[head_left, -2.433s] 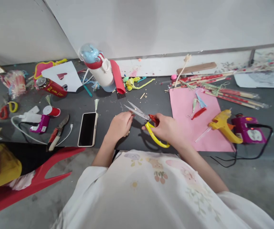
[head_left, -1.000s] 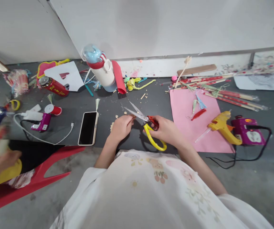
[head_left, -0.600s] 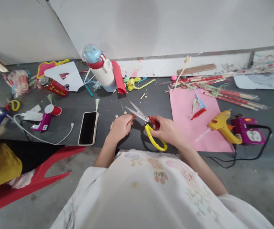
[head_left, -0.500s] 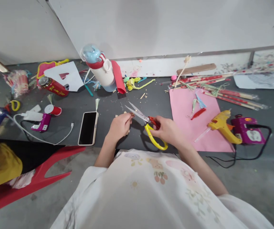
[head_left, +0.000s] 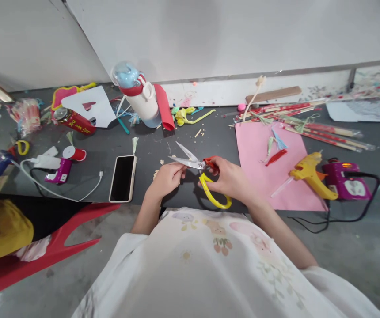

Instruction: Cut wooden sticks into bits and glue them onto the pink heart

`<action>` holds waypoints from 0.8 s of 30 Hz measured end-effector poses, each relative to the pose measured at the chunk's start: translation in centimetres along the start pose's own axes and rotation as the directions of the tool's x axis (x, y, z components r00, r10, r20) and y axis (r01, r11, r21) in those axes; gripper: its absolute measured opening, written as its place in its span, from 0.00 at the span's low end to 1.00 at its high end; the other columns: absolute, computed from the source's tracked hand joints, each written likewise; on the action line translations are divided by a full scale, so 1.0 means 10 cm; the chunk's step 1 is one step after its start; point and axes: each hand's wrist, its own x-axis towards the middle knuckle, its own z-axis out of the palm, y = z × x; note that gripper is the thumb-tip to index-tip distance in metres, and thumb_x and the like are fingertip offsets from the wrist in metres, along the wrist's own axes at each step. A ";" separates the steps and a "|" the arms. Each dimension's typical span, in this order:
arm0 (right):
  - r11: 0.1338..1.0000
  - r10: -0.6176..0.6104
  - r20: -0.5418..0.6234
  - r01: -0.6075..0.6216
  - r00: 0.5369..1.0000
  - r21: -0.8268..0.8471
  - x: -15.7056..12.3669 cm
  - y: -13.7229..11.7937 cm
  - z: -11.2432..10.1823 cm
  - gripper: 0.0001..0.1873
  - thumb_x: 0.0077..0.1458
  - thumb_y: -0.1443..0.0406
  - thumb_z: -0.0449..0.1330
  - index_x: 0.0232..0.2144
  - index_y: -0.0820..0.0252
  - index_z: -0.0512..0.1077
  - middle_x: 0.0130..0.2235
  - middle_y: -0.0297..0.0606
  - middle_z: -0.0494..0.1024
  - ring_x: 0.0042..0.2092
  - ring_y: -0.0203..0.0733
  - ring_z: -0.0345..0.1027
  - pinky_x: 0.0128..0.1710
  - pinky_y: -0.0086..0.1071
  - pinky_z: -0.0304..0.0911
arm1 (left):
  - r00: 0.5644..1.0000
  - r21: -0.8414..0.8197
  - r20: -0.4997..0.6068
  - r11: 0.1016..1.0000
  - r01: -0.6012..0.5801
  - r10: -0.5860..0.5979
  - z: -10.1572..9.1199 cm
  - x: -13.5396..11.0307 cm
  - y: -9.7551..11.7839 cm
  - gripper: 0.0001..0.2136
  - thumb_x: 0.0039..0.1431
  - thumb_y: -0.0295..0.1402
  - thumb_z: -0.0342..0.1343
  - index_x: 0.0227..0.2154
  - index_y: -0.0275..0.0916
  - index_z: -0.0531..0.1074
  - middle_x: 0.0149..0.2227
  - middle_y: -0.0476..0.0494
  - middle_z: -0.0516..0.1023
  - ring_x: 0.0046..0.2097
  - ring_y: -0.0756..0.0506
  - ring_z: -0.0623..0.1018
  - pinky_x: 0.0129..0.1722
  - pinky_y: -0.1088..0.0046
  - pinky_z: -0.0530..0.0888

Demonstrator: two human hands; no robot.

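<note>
Gripped in the right hand (head_left: pixel 231 179), open-bladed scissors (head_left: pixel 196 170) lie crosswise, tips pointing left above the pinching left hand (head_left: pixel 165 179).

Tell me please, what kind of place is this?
Probably a craft workbench. On the dark grey tabletop lie a yellow hot-glue gun, a pink paper sheet and red-wrapped sticks; the right hand holds yellow-handled scissors.

Bare dark tabletop (head_left: pixel 190 141) lies open beyond the two hands. A black smartphone (head_left: pixel 122 178) bounds it on the left, a pink paper sheet (head_left: pixel 269 176) on the right, a white water bottle (head_left: pixel 137 95) behind.
</note>
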 end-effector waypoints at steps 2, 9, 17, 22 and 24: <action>1.000 -0.002 0.013 0.002 1.000 -0.012 0.00 0.00 -0.01 0.29 0.43 0.53 0.65 0.45 0.60 0.69 0.35 0.36 0.76 0.36 0.43 0.71 0.33 0.32 0.60 | 1.000 0.014 0.014 1.000 0.019 -0.019 -0.02 0.00 0.01 0.12 0.58 0.24 0.44 0.23 0.38 0.69 0.23 0.49 0.75 0.26 0.51 0.73 0.31 0.76 0.68; 0.997 0.023 0.034 -0.021 0.999 -0.068 0.02 -0.05 -0.04 0.20 0.46 0.55 0.62 0.39 0.60 0.70 0.30 0.33 0.75 0.30 0.38 0.68 0.28 0.30 0.55 | 0.995 0.042 0.051 0.995 0.088 -0.090 -0.06 0.00 0.03 0.12 0.60 0.26 0.43 0.25 0.38 0.69 0.23 0.50 0.73 0.26 0.51 0.72 0.30 0.76 0.64; 0.995 0.065 0.031 -0.062 0.997 -0.083 0.04 -0.06 0.02 0.14 0.47 0.54 0.61 0.25 0.57 0.63 0.24 0.31 0.73 0.24 0.35 0.63 0.25 0.29 0.49 | 0.989 0.077 0.006 0.986 0.149 -0.150 -0.05 0.00 0.02 0.14 0.64 0.31 0.42 0.24 0.38 0.67 0.24 0.49 0.73 0.27 0.51 0.70 0.32 0.75 0.63; 0.997 0.071 0.027 -0.070 0.997 -0.028 0.05 -0.05 0.06 0.14 0.46 0.54 0.62 0.28 0.57 0.67 0.26 0.31 0.75 0.26 0.36 0.66 0.27 0.29 0.51 | 0.981 0.046 -0.026 0.980 0.194 -0.193 0.01 -0.02 0.03 0.16 0.66 0.36 0.41 0.24 0.38 0.66 0.25 0.48 0.74 0.27 0.51 0.71 0.32 0.75 0.64; 0.997 0.070 0.031 -0.069 0.997 -0.020 0.05 -0.06 0.07 0.14 0.46 0.55 0.62 0.31 0.57 0.68 0.27 0.31 0.75 0.27 0.37 0.67 0.27 0.29 0.52 | 0.979 0.037 -0.032 0.979 0.201 -0.200 0.02 -0.03 0.04 0.16 0.66 0.36 0.41 0.24 0.38 0.67 0.25 0.48 0.74 0.28 0.50 0.72 0.32 0.75 0.64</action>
